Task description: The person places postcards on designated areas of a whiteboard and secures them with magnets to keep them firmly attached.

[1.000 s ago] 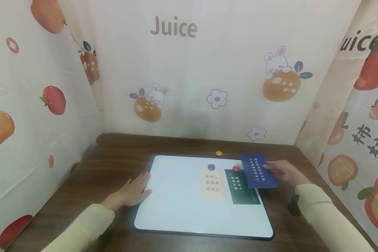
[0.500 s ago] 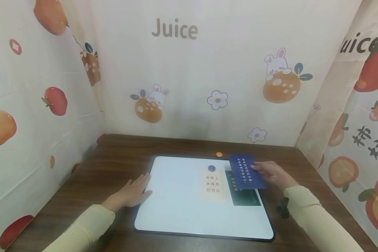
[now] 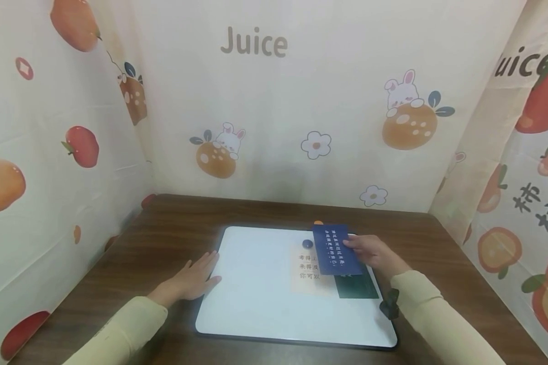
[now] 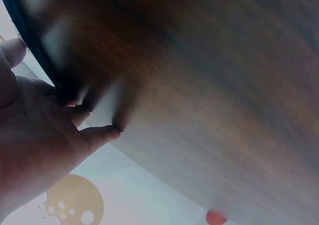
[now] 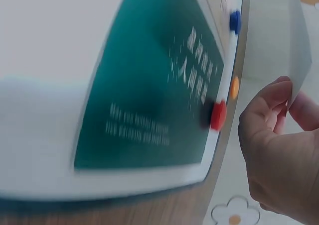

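My right hand (image 3: 370, 251) pinches a dark blue card (image 3: 335, 251) with white writing by its right edge. The card is held above the whiteboard (image 3: 255, 304), overlapping a green card (image 3: 357, 288) and part of a cream card (image 3: 303, 284) in the head view. In the right wrist view, a red magnet (image 5: 218, 115) sits at the green card's edge; the blue card hides it from the head camera. A blue magnet (image 3: 307, 244) is at the cream card's top. My left hand (image 3: 189, 280) lies with fingers extended at the board's left edge, thumb over its surface.
An orange magnet (image 3: 318, 222) lies on the brown wooden table (image 3: 173, 218) behind the board, partly covered by the blue card in the head view. Fruit-printed curtains (image 3: 274, 101) stand at the back and both sides.
My right hand has carried the blue card leftward, from over the green card's right side to between the green and cream cards. My left hand has stayed in place.
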Action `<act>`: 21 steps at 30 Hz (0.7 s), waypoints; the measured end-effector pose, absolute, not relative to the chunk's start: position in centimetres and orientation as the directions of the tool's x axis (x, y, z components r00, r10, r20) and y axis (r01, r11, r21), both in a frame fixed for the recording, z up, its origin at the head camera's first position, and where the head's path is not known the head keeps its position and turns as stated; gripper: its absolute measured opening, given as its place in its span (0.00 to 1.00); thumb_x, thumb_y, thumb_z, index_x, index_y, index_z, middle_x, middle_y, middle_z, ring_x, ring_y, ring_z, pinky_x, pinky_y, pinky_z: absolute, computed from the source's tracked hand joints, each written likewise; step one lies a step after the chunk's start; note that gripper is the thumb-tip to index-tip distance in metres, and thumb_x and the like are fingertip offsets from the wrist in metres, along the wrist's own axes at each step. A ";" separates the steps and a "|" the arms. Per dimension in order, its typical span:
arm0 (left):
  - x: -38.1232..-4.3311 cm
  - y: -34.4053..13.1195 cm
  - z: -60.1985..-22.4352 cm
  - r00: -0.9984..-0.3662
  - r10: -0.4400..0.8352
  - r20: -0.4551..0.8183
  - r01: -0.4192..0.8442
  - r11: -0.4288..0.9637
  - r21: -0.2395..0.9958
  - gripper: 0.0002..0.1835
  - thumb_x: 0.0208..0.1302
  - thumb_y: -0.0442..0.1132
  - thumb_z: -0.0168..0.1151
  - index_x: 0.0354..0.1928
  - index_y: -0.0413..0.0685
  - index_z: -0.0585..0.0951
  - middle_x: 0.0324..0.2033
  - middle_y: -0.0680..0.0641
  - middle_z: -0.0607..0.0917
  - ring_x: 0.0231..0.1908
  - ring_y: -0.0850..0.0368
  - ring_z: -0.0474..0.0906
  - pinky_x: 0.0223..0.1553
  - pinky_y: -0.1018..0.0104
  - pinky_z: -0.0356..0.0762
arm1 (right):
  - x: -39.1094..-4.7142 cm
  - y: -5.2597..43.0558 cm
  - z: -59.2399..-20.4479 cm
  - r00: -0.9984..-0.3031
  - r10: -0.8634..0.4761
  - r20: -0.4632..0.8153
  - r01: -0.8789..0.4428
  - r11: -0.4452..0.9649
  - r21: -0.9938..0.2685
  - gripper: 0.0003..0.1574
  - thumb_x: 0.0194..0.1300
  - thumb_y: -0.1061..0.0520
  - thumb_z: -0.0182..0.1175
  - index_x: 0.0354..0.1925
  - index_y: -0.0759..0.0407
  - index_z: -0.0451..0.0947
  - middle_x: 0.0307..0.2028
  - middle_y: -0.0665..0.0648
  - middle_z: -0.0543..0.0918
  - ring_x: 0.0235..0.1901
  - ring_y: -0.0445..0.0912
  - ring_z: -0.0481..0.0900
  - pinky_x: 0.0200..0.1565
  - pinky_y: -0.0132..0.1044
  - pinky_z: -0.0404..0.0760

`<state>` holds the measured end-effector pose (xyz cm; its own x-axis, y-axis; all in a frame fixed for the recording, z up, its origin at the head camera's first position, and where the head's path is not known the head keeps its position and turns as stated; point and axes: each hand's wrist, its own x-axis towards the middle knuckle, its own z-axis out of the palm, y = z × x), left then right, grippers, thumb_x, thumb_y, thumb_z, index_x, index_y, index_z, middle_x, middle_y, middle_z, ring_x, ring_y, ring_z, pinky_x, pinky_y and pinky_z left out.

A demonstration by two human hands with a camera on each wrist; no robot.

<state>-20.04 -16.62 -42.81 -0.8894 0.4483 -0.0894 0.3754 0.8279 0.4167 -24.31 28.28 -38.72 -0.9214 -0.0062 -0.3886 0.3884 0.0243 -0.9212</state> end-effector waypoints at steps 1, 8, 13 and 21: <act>-20.1 -16.7 -42.9 -0.889 0.450 -0.086 0.377 0.826 0.419 0.37 0.72 0.51 0.47 0.71 0.32 0.52 0.71 0.33 0.51 0.70 0.34 0.42 0.64 0.31 0.37 | -24.4 27.8 -38.8 -0.918 -0.002 -0.396 0.396 0.017 -0.918 0.40 0.64 0.65 0.61 0.68 0.75 0.55 0.56 0.68 0.73 0.44 0.51 0.79 0.52 0.46 0.77; -20.7 -16.9 -43.9 -0.892 0.445 -0.081 0.383 0.838 0.388 0.38 0.72 0.53 0.47 0.72 0.34 0.52 0.72 0.36 0.50 0.71 0.38 0.42 0.64 0.33 0.39 | -24.3 25.3 -38.8 -0.923 -0.030 -0.384 0.385 -0.014 -0.923 0.36 0.65 0.65 0.59 0.67 0.75 0.58 0.58 0.70 0.72 0.44 0.52 0.80 0.53 0.49 0.76; -20.3 -16.9 -43.3 -0.890 0.450 -0.076 0.385 0.829 0.405 0.38 0.72 0.52 0.47 0.72 0.33 0.53 0.72 0.34 0.51 0.71 0.36 0.42 0.64 0.32 0.38 | -24.5 23.5 -38.7 -0.927 -0.052 -0.371 0.373 -0.058 -0.926 0.33 0.65 0.68 0.58 0.65 0.76 0.60 0.51 0.67 0.77 0.43 0.52 0.81 0.51 0.48 0.78; -20.2 -16.7 -43.2 -0.887 0.456 -0.072 0.385 0.817 0.429 0.39 0.71 0.53 0.47 0.71 0.31 0.52 0.71 0.33 0.51 0.70 0.34 0.42 0.63 0.31 0.37 | -25.0 20.9 -39.3 -0.914 -0.026 -0.405 0.406 -0.074 -0.911 0.33 0.64 0.66 0.60 0.65 0.74 0.62 0.60 0.69 0.71 0.56 0.58 0.74 0.55 0.47 0.75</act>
<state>-20.23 -16.74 -43.17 -0.8871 0.4560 -0.0715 0.3854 0.8169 0.4291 -24.97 20.94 -39.30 -0.9138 -0.0265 -0.4053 0.4062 -0.0743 -0.9108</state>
